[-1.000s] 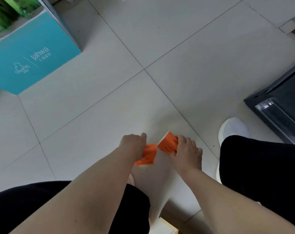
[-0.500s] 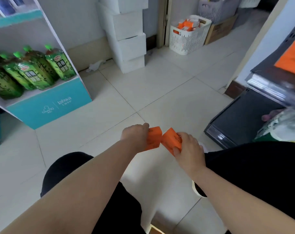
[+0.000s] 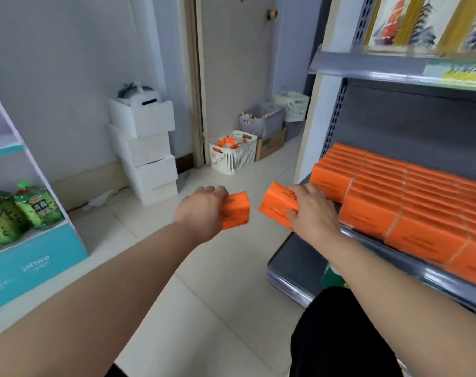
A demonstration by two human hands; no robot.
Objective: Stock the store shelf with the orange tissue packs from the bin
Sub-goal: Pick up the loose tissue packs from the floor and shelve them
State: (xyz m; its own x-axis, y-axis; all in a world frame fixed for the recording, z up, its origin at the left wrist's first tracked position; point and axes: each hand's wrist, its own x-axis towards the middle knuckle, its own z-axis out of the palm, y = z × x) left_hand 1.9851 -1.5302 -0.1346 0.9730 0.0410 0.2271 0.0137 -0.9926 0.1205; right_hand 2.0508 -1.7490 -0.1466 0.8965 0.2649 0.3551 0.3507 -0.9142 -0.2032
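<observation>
My left hand [image 3: 201, 210] grips one orange tissue pack [image 3: 236, 209] in mid-air over the floor. A second orange tissue pack [image 3: 276, 204] is held by my right hand [image 3: 311, 210], close to the left end of the grey store shelf [image 3: 411, 261]. Rows of orange tissue packs [image 3: 411, 197] lie on that shelf, right of my right hand. The white slotted bin [image 3: 232, 156] with more orange packs stands on the floor by the door frame, far behind my hands.
A teal display stand [image 3: 35, 263] with green drink pouches [image 3: 22, 210] is at the left. Stacked white boxes [image 3: 147, 159] lean at the wall. A grey basket [image 3: 261, 122], a cardboard box and another white basket sit behind the bin. An upper shelf [image 3: 394, 72] overhangs.
The view has swung up from the floor to the shelf. Both hands have risen with their packs and moved apart, the right one toward the shelf's left end.
</observation>
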